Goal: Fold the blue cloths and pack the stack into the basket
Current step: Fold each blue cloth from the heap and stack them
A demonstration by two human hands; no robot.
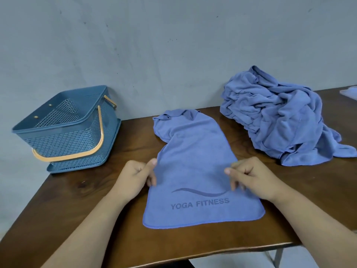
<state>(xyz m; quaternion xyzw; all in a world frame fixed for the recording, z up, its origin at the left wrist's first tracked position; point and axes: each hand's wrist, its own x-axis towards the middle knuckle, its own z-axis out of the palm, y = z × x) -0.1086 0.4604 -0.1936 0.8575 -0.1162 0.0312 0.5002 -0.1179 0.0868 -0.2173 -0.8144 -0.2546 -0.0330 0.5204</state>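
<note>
One blue cloth (195, 151) lies flat on the surface (77, 209) right of the basket (63, 136), its side edges pinched in the curled fingers (152, 163) of the left hand (138, 176) and right hand (251, 176); folding seems barely begun. Farther right of the basket a heap (280, 120) sits unfolded, no stack shows, and the basket looks empty. Beyond the heap, a blue scrap (349, 93) is cut off by the frame.

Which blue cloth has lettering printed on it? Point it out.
The cloth lying flat in front, its side edges held by the left hand and right hand, reads YOGA FITNESS. The crumpled heap at the right shows no print.
</note>
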